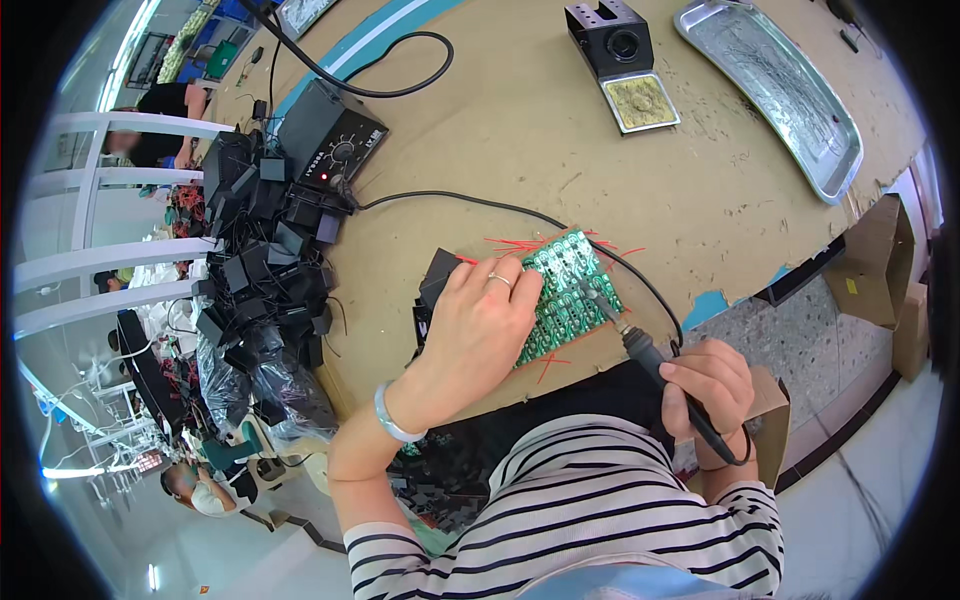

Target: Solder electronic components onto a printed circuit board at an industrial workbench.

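Note:
A green circuit board panel lies near the table's front edge, with thin red wires sticking out at its far and near sides. My left hand rests over the panel's left part, its fingers bent and drawn together; what they pinch is hidden. Held like a pen in my right hand is a soldering iron, whose metal tip reaches down over the right half of the board. Whether the tip touches a joint I cannot tell. A black plastic case sits beside my left hand, partly covered by it.
Many black cases with cords are heaped at the left, beside a black soldering station. Its cable crosses to the iron. At the far right stand an iron holder with sponge and a metal tray.

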A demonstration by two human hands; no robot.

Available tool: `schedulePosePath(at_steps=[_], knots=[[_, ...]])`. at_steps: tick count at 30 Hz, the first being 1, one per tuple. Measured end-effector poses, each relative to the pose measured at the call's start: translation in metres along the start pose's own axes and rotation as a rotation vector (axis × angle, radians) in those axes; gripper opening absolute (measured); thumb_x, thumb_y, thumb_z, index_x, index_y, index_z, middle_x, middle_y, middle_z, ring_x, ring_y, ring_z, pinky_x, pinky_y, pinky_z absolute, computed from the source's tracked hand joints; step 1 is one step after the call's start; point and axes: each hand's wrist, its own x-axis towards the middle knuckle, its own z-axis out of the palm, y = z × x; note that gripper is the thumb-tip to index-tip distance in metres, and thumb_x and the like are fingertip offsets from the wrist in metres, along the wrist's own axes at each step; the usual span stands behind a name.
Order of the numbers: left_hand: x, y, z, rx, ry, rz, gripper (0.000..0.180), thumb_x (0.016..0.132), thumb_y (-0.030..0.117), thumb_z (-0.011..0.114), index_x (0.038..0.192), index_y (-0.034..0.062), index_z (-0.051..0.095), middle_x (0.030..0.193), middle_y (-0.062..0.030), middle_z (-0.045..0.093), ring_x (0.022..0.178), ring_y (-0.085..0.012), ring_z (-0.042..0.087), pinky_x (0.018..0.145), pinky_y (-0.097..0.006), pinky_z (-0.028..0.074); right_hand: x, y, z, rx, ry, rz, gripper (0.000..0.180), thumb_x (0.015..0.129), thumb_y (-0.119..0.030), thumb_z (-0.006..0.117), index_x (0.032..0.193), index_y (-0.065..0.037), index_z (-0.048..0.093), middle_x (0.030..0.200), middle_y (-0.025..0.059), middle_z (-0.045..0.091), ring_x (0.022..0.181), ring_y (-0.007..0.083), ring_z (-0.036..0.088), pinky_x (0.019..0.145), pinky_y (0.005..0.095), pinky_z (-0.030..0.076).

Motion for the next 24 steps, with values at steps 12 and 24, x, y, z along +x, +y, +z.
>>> schedulePosePath(at_steps=[12, 24], knots=[[-0.002, 0.003, -0.003, 0.015, 0.021, -0.005, 0.020, 0.077, 0.002, 0.071, 0.095, 0.0033, 0.063, 0.096, -0.0101, 0.057, 0.088, -0.0279, 0.058, 0.076, -0.039, 0.048, -0.003, -0.003, -0.005, -0.005, 0.025, 0.040, 0.025, 0.070, 0.003, 0.069, 0.095, -0.003, 0.070, 0.077, 0.0061, 0.068, 0.058, 0.0213, 0.063, 0.052, 0.0314, 0.050], [-0.036, -0.027, -0.036, 0.048, 0.479, -0.407, 0.043, 0.085, 0.011, 0.078, 0.123, 0.0011, 0.062, 0.117, -0.0170, 0.059, 0.106, -0.0344, 0.058, 0.090, -0.043, 0.050, -0.009, -0.005, -0.009, -0.056, 0.047, 0.027, 0.017, 0.083, 0.001, 0.058, 0.098, 0.001, 0.063, 0.072, 0.0134, 0.060, 0.056, 0.0269, 0.056, 0.052, 0.0372, 0.045]])
